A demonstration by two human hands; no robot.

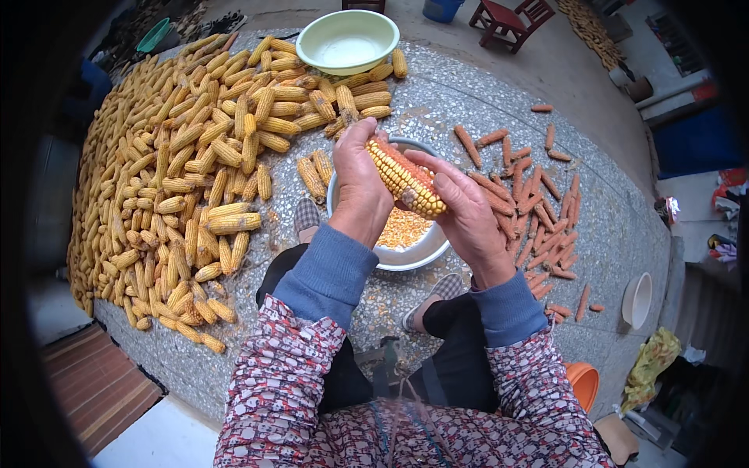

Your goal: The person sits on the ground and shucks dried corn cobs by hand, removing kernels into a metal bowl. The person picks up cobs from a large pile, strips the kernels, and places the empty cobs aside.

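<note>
Between my two hands is an ear of dried corn [404, 181], tilted, with yellow kernels on its near side and a bare reddish strip along its upper side. My left hand [361, 181] grips its upper left end, fingers partly hidden behind it. At the lower right end, my right hand [468, 205] holds it with the thumb against the kernels. Directly below sits a metal basin [409, 260] between my feet, holding loose yellow kernels [404, 228]. Hands and corn cover part of the basin.
A large heap of unshelled corn ears [175, 169] spreads on the left. Bare reddish cobs [532, 216] lie scattered on the right. A pale green basin [347, 44] rests at the heap's far edge. Farther off are a red wooden chair [508, 23] and, at right, a white bowl [636, 300].
</note>
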